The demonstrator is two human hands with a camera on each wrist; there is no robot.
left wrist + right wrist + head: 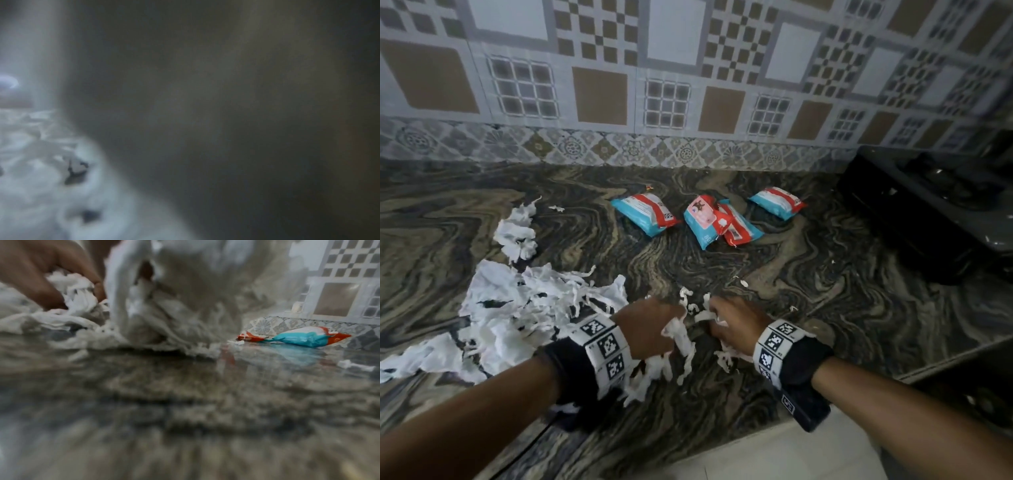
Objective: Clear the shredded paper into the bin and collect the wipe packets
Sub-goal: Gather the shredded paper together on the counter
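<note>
Four wipe packets (pixel 722 219) on swirled marble counter (pixel 825 291); patterned wall tiles (pixel 599 96) behind

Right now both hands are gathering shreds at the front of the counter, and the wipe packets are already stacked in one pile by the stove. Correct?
Not quite. The head view shows the packets unstacked, spread along the back; only two overlap. Both hands, left and right, do grip shreds.

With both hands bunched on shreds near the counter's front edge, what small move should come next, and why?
Probably sweep the left hand leftward to pull the big loose pile of shredded paper into the bunch both hands grip. The right hand holds only a few strips, most paper lies apart, and no bin is in view.
</note>
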